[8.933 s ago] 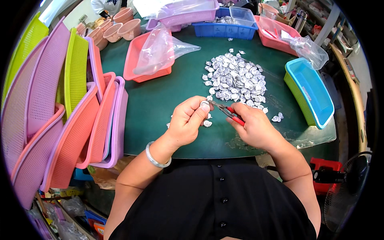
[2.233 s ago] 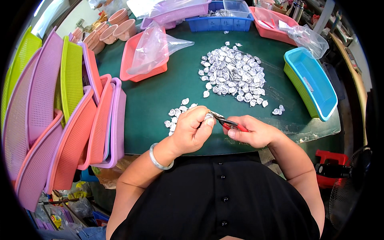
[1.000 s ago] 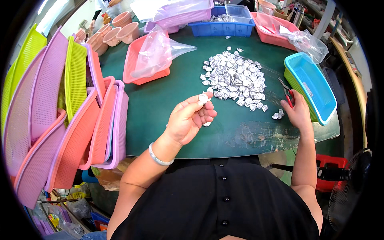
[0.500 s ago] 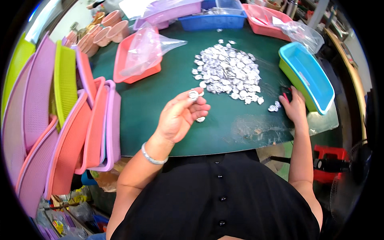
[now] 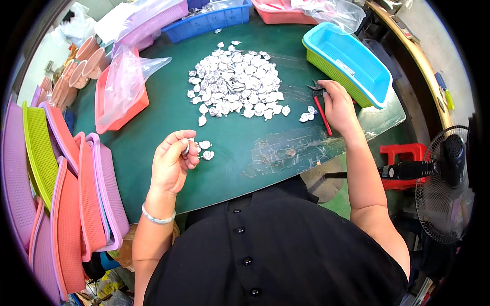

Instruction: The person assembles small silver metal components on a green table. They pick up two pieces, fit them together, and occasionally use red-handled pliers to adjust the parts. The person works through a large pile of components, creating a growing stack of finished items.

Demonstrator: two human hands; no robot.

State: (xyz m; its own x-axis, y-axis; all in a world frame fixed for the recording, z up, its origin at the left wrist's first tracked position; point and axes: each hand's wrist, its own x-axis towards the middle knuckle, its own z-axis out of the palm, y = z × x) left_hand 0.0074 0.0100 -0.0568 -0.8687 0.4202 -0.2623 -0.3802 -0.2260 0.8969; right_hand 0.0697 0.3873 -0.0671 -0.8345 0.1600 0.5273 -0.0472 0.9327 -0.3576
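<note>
My left hand (image 5: 175, 159) is closed in a pinch on a small silvery-white metal piece (image 5: 187, 146), mostly hidden by the fingers. Beside those fingertips lie a few loose pieces (image 5: 207, 155) of the same kind. A heap of such flat, roundish pieces (image 5: 236, 81) spreads over the table's middle. Over at the right, my right hand (image 5: 339, 108) is closed around red-handled pliers (image 5: 322, 115); their dark jaws point away to the left, and one handle shows outside the fingers. A small cluster of pieces (image 5: 308, 115) lies just left of the pliers.
A blue-and-green basket (image 5: 352, 61) stands beyond my right hand. A coral basket (image 5: 133, 112) with clear plastic bags is at the left. Blue (image 5: 209, 24) and pink baskets (image 5: 286, 18) line the back. Stacked baskets (image 5: 69, 219) flank the table's left; a fan (image 5: 444, 188) stands right.
The view has swung, so the table's contents sit further left. My left hand has drawn slightly away from the heap. More of the pliers shows, with a red handle out to the left of my right hand.
</note>
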